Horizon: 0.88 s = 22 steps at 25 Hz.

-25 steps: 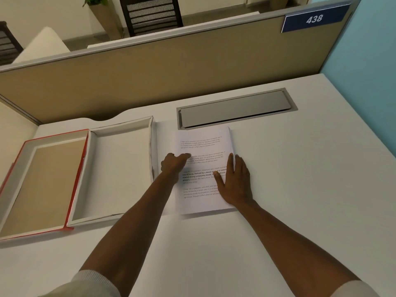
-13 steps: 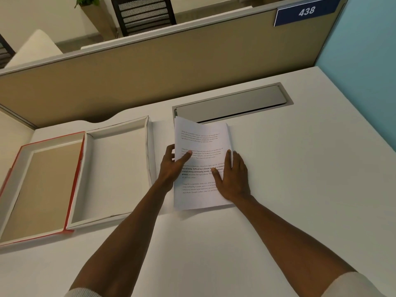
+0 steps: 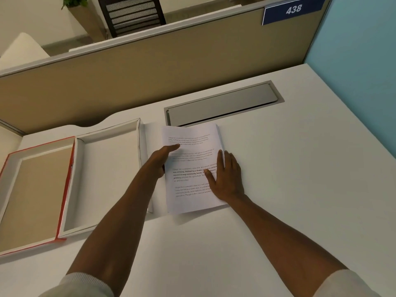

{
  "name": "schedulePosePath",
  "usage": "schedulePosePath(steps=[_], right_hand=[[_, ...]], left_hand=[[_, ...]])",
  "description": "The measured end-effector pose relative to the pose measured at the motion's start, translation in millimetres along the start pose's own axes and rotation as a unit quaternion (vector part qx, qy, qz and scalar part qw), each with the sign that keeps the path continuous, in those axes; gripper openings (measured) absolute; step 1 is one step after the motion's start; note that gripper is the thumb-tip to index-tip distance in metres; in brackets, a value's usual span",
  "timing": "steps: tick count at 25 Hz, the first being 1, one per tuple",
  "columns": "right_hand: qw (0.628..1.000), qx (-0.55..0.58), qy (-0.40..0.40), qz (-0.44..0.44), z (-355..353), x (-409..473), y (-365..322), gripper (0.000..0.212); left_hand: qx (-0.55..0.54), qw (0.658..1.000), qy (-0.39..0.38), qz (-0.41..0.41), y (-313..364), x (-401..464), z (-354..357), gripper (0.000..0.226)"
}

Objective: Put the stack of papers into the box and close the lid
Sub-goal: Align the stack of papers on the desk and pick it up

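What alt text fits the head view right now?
Both bare hands grip a printed stack of papers on a white desk, left hand at its left edge, right hand on top. An open white box and its red-edged lid lie to the left, both empty.

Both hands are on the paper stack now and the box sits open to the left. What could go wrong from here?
1. The stack of papers is already fanned along its right edge, so sheets may slide apart during the lift.
2. The left hand grips one side while the right hand only rests flat on top; the stack may sag or spill.
3. The box has a raised wall next to the papers; a low carry could catch on it.
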State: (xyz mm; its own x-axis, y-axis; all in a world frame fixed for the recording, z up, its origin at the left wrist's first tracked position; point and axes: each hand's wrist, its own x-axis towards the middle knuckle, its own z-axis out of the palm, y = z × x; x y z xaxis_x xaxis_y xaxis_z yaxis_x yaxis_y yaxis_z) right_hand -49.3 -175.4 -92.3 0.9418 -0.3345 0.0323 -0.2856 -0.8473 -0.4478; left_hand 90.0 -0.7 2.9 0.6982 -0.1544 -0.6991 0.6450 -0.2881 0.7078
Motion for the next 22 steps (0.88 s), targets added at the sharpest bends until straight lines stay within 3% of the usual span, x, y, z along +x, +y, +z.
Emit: schedulePosePath(steps=[4,8,11,13,15,17,18,22], right_hand=[[1.0,0.006,0.0,0.001,4.1,0.1,1.1,0.085],[1.0,0.015,-0.002,-0.009,1.0,-0.6,2.6,0.086],[0.99,0.136,-0.01,0.037,-10.3,-0.2,4.0,0.09],[0.951,0.284,-0.031,0.119,-29.1,12.9,4.0,0.092],[0.862,0.459,-0.078,0.2,-56.6,33.5,1.7,0.093],[0.782,0.578,-0.118,0.2,-79.6,47.9,-2.0,0.09],[0.772,0.597,-0.124,0.182,-86.1,51.2,-4.8,0.084],[0.805,0.56,-0.058,0.19,-94.1,40.5,-22.1,0.053]], left_hand=[[0.016,1.0,0.0,0.024,-0.9,-1.3,11.2,0.047],[0.048,0.992,0.08,0.085,-8.0,-5.9,19.0,0.027],[0.04,0.985,0.08,0.15,-15.3,-21.1,18.5,0.023],[0.023,0.979,0.06,0.196,-19.0,-38.5,15.6,0.025],[0.015,0.971,0.045,0.233,-22.4,-53.1,12.3,0.024],[0.008,0.963,0.032,0.268,-27.0,-61.9,11.6,0.024],[0.007,0.96,0.033,0.28,-28.9,-66.5,11.2,0.025],[0.015,0.939,0.052,0.339,-32.6,-83.4,15.4,0.034]])
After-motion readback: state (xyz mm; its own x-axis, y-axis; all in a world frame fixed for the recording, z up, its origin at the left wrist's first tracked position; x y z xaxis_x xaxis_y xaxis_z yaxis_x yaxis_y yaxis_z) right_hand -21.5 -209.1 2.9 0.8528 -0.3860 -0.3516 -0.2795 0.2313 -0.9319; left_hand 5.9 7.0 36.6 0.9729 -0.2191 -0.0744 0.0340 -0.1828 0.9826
